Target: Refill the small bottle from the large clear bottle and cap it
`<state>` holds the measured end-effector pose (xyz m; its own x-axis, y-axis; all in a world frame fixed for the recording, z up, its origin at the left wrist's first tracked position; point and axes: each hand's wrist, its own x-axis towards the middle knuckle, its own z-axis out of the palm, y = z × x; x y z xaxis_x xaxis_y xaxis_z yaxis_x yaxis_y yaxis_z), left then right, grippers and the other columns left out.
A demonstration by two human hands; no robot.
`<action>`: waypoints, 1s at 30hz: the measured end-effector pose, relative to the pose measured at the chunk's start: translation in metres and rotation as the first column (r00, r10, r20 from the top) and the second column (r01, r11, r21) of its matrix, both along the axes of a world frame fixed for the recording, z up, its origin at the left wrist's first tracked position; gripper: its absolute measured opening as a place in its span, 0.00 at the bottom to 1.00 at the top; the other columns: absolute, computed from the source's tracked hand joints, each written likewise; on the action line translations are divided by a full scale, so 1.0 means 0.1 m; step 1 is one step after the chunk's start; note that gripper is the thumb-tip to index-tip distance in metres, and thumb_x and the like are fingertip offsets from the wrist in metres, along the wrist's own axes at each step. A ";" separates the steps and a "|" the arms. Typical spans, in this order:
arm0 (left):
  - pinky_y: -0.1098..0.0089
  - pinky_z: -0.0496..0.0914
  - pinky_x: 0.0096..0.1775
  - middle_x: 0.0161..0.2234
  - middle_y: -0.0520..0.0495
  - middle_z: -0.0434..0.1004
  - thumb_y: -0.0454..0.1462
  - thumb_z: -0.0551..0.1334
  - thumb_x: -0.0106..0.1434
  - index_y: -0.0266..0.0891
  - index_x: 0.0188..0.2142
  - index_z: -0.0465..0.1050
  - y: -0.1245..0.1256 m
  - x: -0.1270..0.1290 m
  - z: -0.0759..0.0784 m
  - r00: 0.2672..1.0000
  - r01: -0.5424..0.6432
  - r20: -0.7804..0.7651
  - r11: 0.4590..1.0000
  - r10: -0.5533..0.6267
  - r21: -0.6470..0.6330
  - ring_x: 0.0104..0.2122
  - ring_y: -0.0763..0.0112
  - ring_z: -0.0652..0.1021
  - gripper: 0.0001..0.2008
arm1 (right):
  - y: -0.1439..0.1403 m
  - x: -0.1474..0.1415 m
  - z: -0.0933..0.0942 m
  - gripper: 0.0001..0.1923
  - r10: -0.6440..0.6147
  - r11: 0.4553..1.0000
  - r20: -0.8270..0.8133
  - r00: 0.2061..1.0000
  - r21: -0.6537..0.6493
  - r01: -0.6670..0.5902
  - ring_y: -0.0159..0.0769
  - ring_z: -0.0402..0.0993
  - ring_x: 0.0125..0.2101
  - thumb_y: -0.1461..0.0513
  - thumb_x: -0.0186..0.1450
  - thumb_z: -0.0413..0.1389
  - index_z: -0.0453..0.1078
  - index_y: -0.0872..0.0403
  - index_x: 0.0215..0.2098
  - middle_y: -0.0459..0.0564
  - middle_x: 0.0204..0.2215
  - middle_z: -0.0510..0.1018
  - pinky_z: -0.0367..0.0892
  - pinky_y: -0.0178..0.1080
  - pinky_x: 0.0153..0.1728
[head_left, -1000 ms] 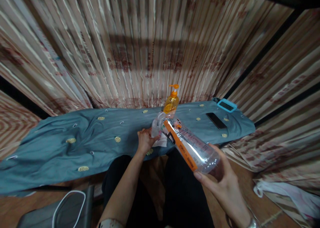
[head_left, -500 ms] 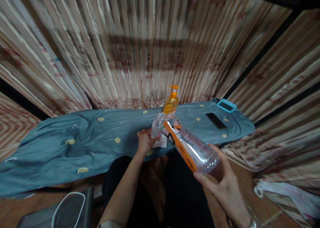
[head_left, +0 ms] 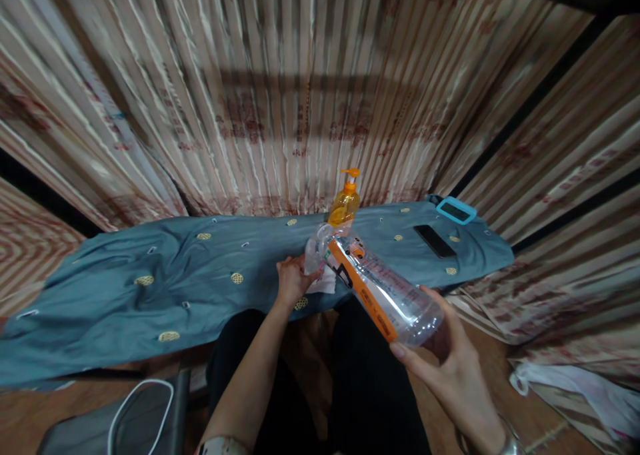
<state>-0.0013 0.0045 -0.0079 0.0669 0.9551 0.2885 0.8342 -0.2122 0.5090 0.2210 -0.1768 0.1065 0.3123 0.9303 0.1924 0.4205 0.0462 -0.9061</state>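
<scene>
My right hand [head_left: 450, 362] grips the base end of a large clear plastic bottle [head_left: 387, 295] with an orange label. The bottle is tilted, its neck pointing up and left toward my left hand. My left hand [head_left: 294, 278] is closed round a small see-through plastic container [head_left: 313, 254], its exact kind unclear. The bottle's neck meets or overlaps this container; whether they touch I cannot tell. Below them lies a white printed sheet or tissue [head_left: 326, 282]. An orange pump bottle [head_left: 345, 205] with yellow liquid stands just behind.
A blue-green patterned cloth [head_left: 115, 302] covers the low table. To the right lie a black phone [head_left: 435, 242] and a light-blue framed device [head_left: 456, 210]. Patterned curtains [head_left: 280, 95] hang behind and at the sides. At lower left, a white cable [head_left: 116, 415] rests on a dark seat.
Both hands and the tilted bottle keep nearly the same pose. The whole view has shifted very slightly.
</scene>
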 end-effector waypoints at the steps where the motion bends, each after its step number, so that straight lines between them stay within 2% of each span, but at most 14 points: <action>1: 0.67 0.55 0.37 0.24 0.51 0.73 0.46 0.65 0.58 0.39 0.27 0.72 0.00 0.00 0.00 1.000 0.002 0.001 1.000 -0.002 0.000 0.33 0.65 0.73 0.12 | 0.00 0.00 0.00 0.44 -0.003 1.000 0.003 1.000 -0.001 0.003 0.48 0.70 0.54 0.51 0.49 0.67 0.57 0.50 0.60 0.58 0.58 0.67 0.77 0.38 0.38; 9: 0.67 0.55 0.37 0.24 0.50 0.73 0.46 0.66 0.56 0.40 0.27 0.72 0.01 -0.01 -0.04 1.000 -0.001 -0.011 0.999 0.001 0.036 0.32 0.65 0.73 0.12 | 0.01 -0.01 0.02 0.44 -0.006 1.000 0.001 1.000 -0.019 0.006 0.47 0.72 0.52 0.50 0.50 0.67 0.57 0.50 0.60 0.58 0.59 0.67 0.77 0.38 0.38; 17: 0.67 0.55 0.37 0.23 0.51 0.73 0.47 0.66 0.56 0.40 0.26 0.71 0.02 -0.02 -0.05 1.000 0.003 -0.001 0.999 -0.003 0.040 0.32 0.65 0.73 0.13 | 0.01 -0.02 0.04 0.44 -0.002 1.000 0.011 1.000 -0.007 0.002 0.48 0.71 0.53 0.51 0.50 0.67 0.57 0.50 0.60 0.57 0.57 0.69 0.77 0.39 0.39; 23: 0.67 0.55 0.36 0.23 0.51 0.72 0.46 0.65 0.56 0.40 0.27 0.72 0.02 -0.01 -0.06 1.000 0.005 -0.010 0.999 -0.004 0.040 0.31 0.64 0.73 0.12 | 0.01 -0.02 0.03 0.43 -0.004 1.000 -0.016 1.000 -0.015 0.004 0.49 0.69 0.55 0.50 0.49 0.67 0.57 0.50 0.59 0.58 0.60 0.66 0.77 0.38 0.39; 30: 0.67 0.55 0.37 0.23 0.51 0.73 0.46 0.64 0.57 0.40 0.28 0.72 0.01 -0.01 -0.03 1.000 0.007 -0.005 0.999 -0.007 0.036 0.32 0.65 0.73 0.12 | 0.01 -0.02 0.04 0.44 -0.009 1.000 -0.017 1.000 -0.028 0.009 0.47 0.73 0.50 0.50 0.49 0.67 0.57 0.50 0.59 0.57 0.58 0.68 0.77 0.39 0.38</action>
